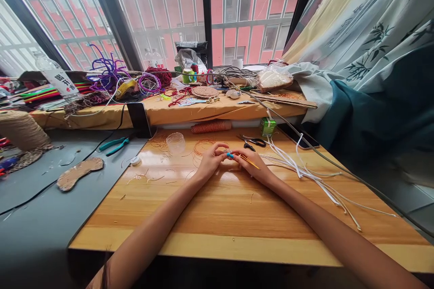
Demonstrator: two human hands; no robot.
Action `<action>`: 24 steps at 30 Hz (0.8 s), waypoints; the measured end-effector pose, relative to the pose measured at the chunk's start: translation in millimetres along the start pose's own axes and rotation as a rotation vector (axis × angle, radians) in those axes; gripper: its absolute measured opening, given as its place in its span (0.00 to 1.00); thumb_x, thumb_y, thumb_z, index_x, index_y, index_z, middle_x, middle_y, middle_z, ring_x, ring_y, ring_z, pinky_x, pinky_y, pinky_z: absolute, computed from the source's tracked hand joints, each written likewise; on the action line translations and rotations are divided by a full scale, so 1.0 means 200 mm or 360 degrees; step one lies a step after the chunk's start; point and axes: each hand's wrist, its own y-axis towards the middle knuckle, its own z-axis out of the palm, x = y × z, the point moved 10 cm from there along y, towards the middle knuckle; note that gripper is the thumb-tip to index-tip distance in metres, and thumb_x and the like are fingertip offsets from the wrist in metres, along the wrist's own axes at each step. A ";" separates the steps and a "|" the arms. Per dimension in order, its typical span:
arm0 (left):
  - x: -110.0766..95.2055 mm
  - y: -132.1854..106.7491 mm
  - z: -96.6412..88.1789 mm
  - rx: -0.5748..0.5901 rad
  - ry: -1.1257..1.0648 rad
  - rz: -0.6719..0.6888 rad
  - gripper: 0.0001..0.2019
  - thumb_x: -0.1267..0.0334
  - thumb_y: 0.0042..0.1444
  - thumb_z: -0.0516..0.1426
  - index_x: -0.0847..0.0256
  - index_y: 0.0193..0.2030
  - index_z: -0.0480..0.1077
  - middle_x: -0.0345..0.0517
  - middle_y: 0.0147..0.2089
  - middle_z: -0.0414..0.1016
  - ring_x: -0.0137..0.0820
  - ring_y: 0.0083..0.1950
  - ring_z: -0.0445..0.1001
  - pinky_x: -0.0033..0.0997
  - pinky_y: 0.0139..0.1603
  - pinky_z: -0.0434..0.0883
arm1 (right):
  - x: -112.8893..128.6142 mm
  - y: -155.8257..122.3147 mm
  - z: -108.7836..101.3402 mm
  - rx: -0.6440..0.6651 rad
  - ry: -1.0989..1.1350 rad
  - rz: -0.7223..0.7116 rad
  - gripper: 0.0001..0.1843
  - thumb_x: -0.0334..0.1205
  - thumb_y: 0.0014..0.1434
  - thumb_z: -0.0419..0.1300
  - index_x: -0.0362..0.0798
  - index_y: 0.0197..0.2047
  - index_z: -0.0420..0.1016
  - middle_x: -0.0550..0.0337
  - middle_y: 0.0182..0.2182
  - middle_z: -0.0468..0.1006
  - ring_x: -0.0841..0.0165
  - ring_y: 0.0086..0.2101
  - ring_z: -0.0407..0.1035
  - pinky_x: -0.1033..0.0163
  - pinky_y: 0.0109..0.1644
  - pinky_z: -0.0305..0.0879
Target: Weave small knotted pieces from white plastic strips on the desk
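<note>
Over the middle of the wooden table, my left hand (213, 158) pinches a small bright blue piece (229, 156), too small to name. A bit of something reddish shows just above it. My right hand (255, 162) meets it from the other side, its fingertips closed at the piece's right edge. Thin yellow strands or a slim stick (250, 161) run out under the right fingers. Behind my left hand lies a loose coil of thin copper-coloured wire (202, 146). Scissors (252, 141) rest beyond my right hand.
White cords (315, 176) spread over the table's right side, near a green box (268, 126). A clear plastic cup (175, 143) and a wound orange spool (210, 126) sit behind. Teal pliers (114, 144) lie on the grey table at left. The cluttered ledge (190, 110) runs along the window.
</note>
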 end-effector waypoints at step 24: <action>0.00 -0.01 0.08 0.0183 0.0279 0.0047 0.10 0.67 0.49 0.51 0.64 0.39 0.60 0.47 0.35 0.71 0.28 0.37 0.69 0.28 0.39 0.64 | -0.05 -0.01 -0.04 -0.0126 0.0269 0.0198 0.13 0.44 0.53 0.49 0.46 0.34 0.69 0.65 0.19 0.67 0.75 0.19 0.60 0.69 0.23 0.56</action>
